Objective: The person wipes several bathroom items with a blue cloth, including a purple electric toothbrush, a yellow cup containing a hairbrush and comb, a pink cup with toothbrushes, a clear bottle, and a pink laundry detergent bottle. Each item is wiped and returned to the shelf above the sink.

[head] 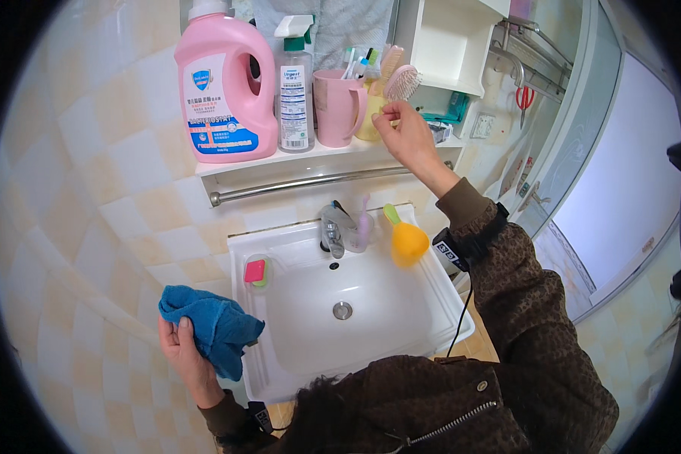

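Note:
A bunched blue cloth (210, 326) is gripped in my left hand (186, 352), off the left side of the white washbasin (340, 346). My right hand (406, 136) is raised to the wall shelf, fingers curled at the yellow cup (368, 126). Whether they grip the cup or only hover before it, I cannot tell. A pink paddle hairbrush (402, 83) and a comb (391, 62) stand in that cup, partly behind my hand. Just left is a pink mug (338, 113) holding several toothbrushes (356, 63).
A pink detergent jug (224, 91) and a spray bottle (295, 96) share the shelf (312, 158), above a metal towel bar (312, 186). Around the basin are a faucet (332, 241), a yellow scoop (410, 244) and a pink soap bar (255, 271). Red-handled scissors (524, 101) hang at right.

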The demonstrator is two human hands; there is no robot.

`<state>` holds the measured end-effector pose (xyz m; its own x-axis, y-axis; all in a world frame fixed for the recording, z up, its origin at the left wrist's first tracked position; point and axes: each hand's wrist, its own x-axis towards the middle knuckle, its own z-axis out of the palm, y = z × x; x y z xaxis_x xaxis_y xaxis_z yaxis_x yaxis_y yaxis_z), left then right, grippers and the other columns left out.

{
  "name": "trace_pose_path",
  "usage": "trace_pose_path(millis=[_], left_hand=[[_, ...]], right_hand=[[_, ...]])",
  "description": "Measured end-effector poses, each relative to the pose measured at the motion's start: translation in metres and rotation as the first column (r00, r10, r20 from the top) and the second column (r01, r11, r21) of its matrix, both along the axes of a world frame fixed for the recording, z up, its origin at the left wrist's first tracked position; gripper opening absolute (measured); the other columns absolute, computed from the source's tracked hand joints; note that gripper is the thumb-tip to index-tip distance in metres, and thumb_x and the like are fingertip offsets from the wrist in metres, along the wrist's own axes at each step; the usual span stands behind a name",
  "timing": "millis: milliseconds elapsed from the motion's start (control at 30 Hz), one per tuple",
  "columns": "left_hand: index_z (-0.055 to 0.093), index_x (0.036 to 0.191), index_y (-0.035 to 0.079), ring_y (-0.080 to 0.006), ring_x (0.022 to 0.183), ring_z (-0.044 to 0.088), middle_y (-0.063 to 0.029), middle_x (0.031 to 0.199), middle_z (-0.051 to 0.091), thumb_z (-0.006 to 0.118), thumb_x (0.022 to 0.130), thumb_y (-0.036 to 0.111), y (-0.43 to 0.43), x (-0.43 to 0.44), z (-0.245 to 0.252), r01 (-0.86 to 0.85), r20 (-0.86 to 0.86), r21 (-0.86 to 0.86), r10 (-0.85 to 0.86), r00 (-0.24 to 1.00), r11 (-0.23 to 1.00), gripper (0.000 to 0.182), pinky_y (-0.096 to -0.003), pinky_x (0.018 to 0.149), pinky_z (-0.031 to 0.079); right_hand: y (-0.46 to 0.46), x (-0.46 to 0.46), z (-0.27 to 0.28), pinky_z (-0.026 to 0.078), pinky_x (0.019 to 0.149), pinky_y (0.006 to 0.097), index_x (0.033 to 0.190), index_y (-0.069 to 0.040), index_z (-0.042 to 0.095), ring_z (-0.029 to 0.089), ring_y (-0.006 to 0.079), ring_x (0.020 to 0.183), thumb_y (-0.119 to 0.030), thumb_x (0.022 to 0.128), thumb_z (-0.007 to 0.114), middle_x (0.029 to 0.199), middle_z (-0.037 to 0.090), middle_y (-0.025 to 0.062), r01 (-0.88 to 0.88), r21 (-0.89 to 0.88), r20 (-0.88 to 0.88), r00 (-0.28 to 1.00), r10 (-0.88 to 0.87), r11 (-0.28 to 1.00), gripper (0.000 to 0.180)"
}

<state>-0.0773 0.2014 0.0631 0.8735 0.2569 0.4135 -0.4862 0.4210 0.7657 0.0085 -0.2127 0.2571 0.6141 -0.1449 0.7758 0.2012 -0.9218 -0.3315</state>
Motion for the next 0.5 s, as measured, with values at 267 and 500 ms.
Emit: trace_pose_path(millis=[267,500], left_hand=[[0.048,0.126,-0.003,-0.017,0.099,0.059,-0.0095,0.112,0.06,0.052,0.092,0.008,-0.011,0.001,0.001,0.052,-0.029,-0.057,-0.053,0.998,0.997,0.035,-0.0305,0.088,0.048],[0.049,0.125,-0.002,-0.0168,0.097,0.06,-0.0099,0.111,0.06,0.051,0.092,0.008,-0.01,0.009,-0.01,0.101,-0.035,-0.043,-0.103,0.994,0.994,0.035,-0.0306,0.086,0.049]], right_hand=[[-0.018,0.009,-0.009,0.052,0.056,0.0249,0.102,-0.001,0.054,0.058,0.0091,0.073,-0.04,0.082,0.067,0.086,0.057,0.0028,-0.119,0.617,0.0,0.989,0.151,0.778,0.046],[-0.038,0.037,-0.006,0.048,0.056,0.0243,0.078,-0.005,0.062,0.051,0.0067,0.064,-0.044,0.083,0.064,0.07,0.054,-0.0009,-0.027,0.466,-0.103,0.991,0.084,0.884,0.039]])
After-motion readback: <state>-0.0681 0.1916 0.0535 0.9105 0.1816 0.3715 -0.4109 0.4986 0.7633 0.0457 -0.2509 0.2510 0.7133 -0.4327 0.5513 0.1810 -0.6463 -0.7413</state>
